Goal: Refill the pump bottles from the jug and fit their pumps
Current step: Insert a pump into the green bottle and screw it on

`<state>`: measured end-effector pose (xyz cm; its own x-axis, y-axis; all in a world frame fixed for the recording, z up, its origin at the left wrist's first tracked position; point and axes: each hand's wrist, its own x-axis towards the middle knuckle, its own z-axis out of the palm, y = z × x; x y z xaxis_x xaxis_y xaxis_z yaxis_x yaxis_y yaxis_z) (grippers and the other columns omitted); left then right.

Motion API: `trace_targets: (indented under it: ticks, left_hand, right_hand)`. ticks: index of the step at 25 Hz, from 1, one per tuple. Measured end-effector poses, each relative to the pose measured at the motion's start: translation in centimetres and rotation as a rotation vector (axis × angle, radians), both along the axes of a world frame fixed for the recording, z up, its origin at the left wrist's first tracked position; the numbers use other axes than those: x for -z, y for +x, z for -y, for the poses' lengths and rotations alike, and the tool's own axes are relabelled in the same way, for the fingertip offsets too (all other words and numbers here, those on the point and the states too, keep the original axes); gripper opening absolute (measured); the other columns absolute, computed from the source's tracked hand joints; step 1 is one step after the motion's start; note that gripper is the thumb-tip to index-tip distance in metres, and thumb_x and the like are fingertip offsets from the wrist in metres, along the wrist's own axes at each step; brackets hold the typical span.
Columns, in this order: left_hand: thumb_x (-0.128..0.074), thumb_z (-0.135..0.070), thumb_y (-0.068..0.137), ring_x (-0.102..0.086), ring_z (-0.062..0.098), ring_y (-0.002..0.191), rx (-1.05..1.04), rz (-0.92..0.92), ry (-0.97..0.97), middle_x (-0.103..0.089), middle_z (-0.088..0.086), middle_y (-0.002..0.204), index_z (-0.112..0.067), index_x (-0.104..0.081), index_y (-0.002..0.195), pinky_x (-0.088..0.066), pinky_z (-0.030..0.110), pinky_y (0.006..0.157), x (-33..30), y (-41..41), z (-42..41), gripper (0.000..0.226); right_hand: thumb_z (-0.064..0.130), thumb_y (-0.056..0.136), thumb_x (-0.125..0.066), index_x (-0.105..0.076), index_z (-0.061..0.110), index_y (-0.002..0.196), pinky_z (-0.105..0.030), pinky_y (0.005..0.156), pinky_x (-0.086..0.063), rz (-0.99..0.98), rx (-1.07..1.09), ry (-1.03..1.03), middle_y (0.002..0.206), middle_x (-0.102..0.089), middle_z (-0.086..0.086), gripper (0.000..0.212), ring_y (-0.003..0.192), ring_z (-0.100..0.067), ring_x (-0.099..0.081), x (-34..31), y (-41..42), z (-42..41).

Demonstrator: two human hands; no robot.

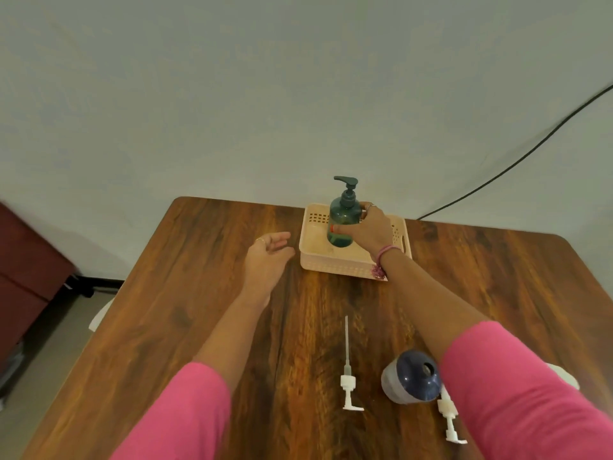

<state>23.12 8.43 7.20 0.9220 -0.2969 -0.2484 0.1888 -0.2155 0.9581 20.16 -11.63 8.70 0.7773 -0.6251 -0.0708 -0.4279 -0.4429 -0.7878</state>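
Head view: a dark green pump bottle (345, 220), with its pump fitted, is held upright inside a cream perforated basket (335, 262) near the far edge of the surface (199, 293); nothing else is seen in the basket. The bottle is gripped by the right hand (368, 229), while the left hand (268, 252) is held released just left of the basket. Near the front edge, two white pumps (348, 383) (449, 415) lie beside a blue-capped jug (411, 376).
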Motion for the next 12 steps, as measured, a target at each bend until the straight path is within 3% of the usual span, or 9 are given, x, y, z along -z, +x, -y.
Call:
trace_targets:
  ticks: [3, 8, 12]
  left_hand:
    - [-0.063, -0.009, 0.086, -0.058, 0.011, 0.093, -0.009, -0.070, 0.018, -0.065, -0.002, 0.104, -0.026, -0.066, 0.103, -0.051, 0.029, 0.080, 2.2, 1.3, -1.2, 0.024]
    - [-0.062, -0.008, 0.084, -0.057, 0.014, 0.092, -0.039, -0.167, 0.063, -0.063, -0.003, 0.096, -0.025, -0.068, 0.098, -0.051, 0.036, 0.088, 5.3, 2.5, -2.2, 0.023]
    - [-0.063, -0.009, 0.085, -0.056, 0.013, 0.090, -0.048, -0.205, 0.082, -0.061, -0.002, 0.095, -0.025, -0.068, 0.098, -0.050, 0.032, 0.081, 6.6, 2.6, -2.6, 0.021]
  right_hand:
    - [0.026, 0.071, -0.081, -0.050, 0.013, 0.128, -0.035, 0.096, -0.046, -0.088, 0.019, 0.016, 0.124, -0.060, -0.007, 0.067, 0.113, -0.026, -0.057, 3.3, 2.4, 0.5]
    - [0.025, 0.073, -0.080, -0.048, 0.013, 0.130, -0.037, 0.100, -0.044, -0.190, 0.038, 0.075, 0.128, -0.058, -0.008, 0.067, 0.116, -0.026, -0.054, 7.4, 4.8, 0.9]
    - [0.023, 0.072, -0.081, -0.045, 0.014, 0.133, -0.037, 0.102, -0.042, -0.197, 0.074, 0.120, 0.132, -0.055, -0.007, 0.072, 0.120, -0.026, -0.052, 8.9, 5.4, 1.3]
